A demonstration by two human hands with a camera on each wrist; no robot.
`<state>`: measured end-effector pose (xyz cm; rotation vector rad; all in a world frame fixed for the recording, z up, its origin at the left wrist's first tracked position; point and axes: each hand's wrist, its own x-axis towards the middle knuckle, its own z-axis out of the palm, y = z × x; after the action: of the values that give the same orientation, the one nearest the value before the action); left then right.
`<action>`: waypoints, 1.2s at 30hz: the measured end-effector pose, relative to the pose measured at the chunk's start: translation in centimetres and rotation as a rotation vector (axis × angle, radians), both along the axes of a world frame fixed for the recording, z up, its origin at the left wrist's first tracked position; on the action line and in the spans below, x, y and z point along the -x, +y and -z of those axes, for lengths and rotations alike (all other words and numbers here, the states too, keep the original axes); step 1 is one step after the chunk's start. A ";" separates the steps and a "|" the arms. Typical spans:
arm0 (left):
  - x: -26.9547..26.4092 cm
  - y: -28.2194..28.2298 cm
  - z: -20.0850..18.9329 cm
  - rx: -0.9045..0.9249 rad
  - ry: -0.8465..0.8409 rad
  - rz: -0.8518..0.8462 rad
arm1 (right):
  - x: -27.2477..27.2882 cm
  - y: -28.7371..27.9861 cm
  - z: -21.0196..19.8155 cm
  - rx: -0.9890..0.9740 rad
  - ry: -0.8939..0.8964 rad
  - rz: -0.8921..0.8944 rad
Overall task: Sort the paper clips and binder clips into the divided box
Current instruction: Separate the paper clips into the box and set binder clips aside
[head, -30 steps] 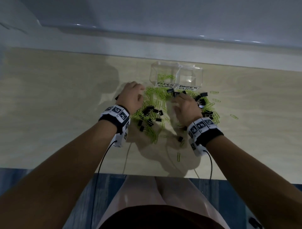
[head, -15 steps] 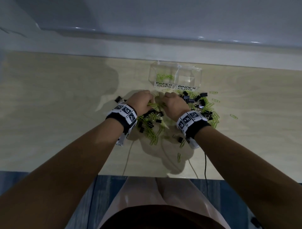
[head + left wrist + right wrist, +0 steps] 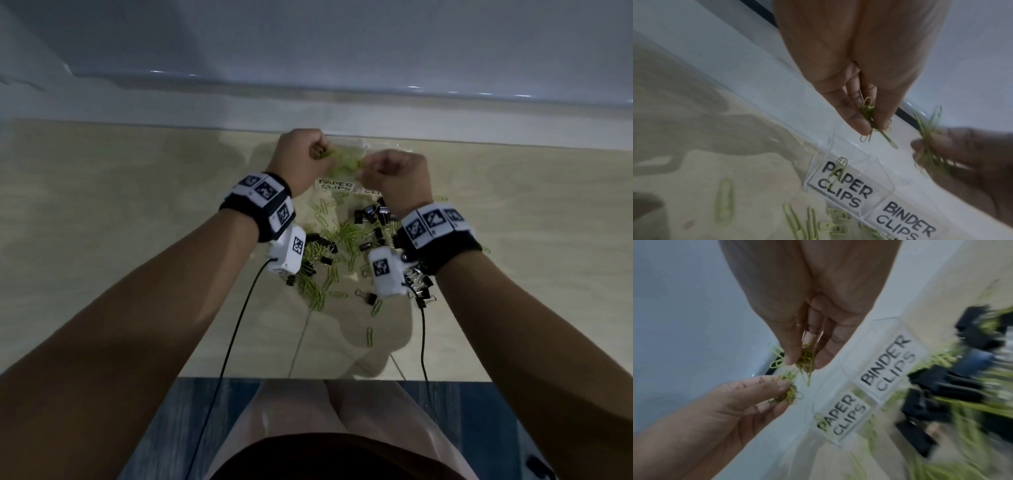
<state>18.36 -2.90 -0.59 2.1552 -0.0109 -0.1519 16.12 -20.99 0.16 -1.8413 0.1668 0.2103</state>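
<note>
A clear divided box (image 3: 851, 183) stands at the table's far edge, labelled PAPER CLIPS (image 3: 335, 185) on the left half and BINDER CLIPS (image 3: 887, 365) on the right. My left hand (image 3: 301, 161) pinches a bunch of green paper clips (image 3: 869, 113) above the left half. My right hand (image 3: 397, 178) pinches another green bunch (image 3: 805, 360) close beside it. One green clip (image 3: 840, 165) lies inside the paper clip half. A mixed pile of green paper clips (image 3: 346, 236) and black binder clips (image 3: 371, 214) lies on the table under my wrists.
The light wooden table (image 3: 102, 212) ends at a pale wall ledge (image 3: 479, 120) just behind the box. Stray green clips (image 3: 369, 335) lie toward the near edge. Cables (image 3: 233, 335) hang from both wrist cameras over the table's front.
Both hands have lifted from the pile and moved away from me to above the box, each carrying a pinch of green paper clips.
</note>
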 end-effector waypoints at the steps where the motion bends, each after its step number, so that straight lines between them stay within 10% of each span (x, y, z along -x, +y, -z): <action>1: -0.6 -0.4 0.0 -0.041 -0.017 0.004 | -1.0 0.3 -0.2 0.020 -0.039 0.021; 12: -0.6 -0.9 1.8 -0.542 -0.019 0.323 | -0.5 0.4 2.5 0.511 -0.228 -0.183; 20: -1.3 -0.1 0.2 -0.155 -0.056 0.106 | 4.5 -0.2 4.6 0.705 -0.054 -0.796; 25: 0.7 0.1 1.2 -0.276 -0.127 0.053 | 4.6 -0.2 5.3 0.763 -0.055 -0.796; 36: 5.7 -2.7 5.1 -0.570 0.262 0.400 | 4.5 0.3 4.0 0.838 -0.082 -0.763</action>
<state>12.69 -5.65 -5.70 2.6592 -0.2773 -0.7446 11.60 -20.70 -3.87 -2.6742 -0.6096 0.6665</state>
